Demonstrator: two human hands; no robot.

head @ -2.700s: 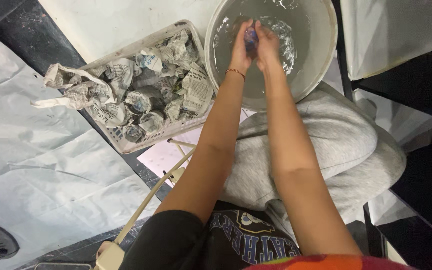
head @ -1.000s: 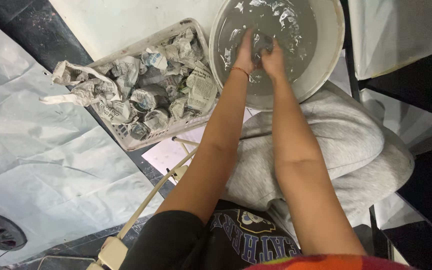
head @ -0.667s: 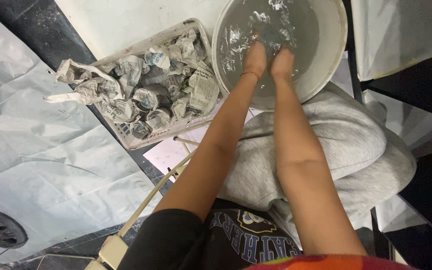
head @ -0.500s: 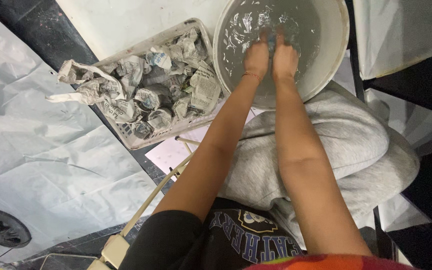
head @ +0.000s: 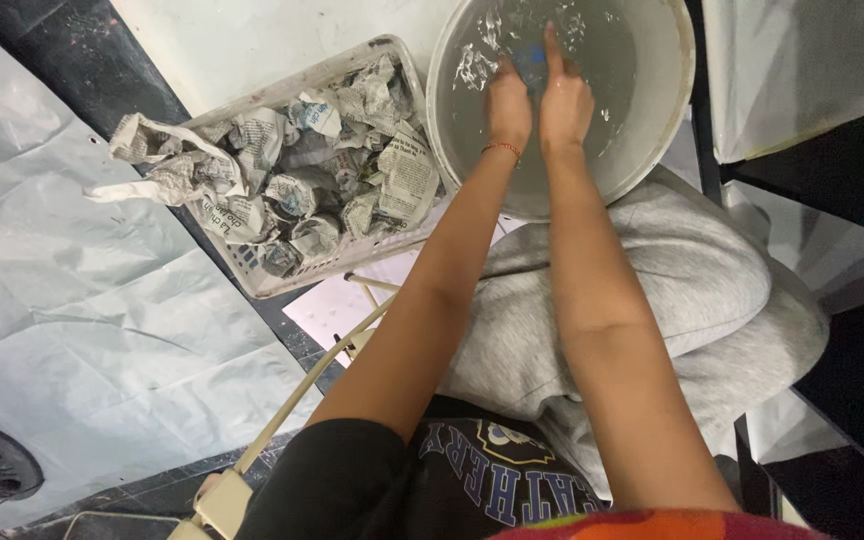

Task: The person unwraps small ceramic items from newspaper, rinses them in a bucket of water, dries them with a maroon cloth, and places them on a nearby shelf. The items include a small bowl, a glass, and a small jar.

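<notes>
Basin (head: 664,110): round, white, partly filled with cloudy water, taken as landmark. Both hands are seen inside it, wrists at the near rim.

Left hand (head: 508,103): held in the water, fingers curled toward a small blue thing (head: 529,62); contact with it appears likely, but a firm grasp cannot be told through the ripples. A thin red band is worn on the wrist.

Right hand (head: 564,98): placed just beside the left, fingers extended and pressed against the blue thing from the right side. Whether it is clenched around it cannot be told.

Blue thing: located between the two sets of fingers, toward the far part of the basin, partly under water; its kind cannot be made out.

Left of the basin, just beside its rim: a white plastic basket (head: 282,285), filled with crumpled newspaper (head: 312,170); one wad hangs over the basket's far-left edge.

Below the basin, touching its near rim: a knee in grey sweatpants (head: 692,270).

Further left of the basket: a creased grey sheet (head: 72,330) is spread on the floor.
</notes>
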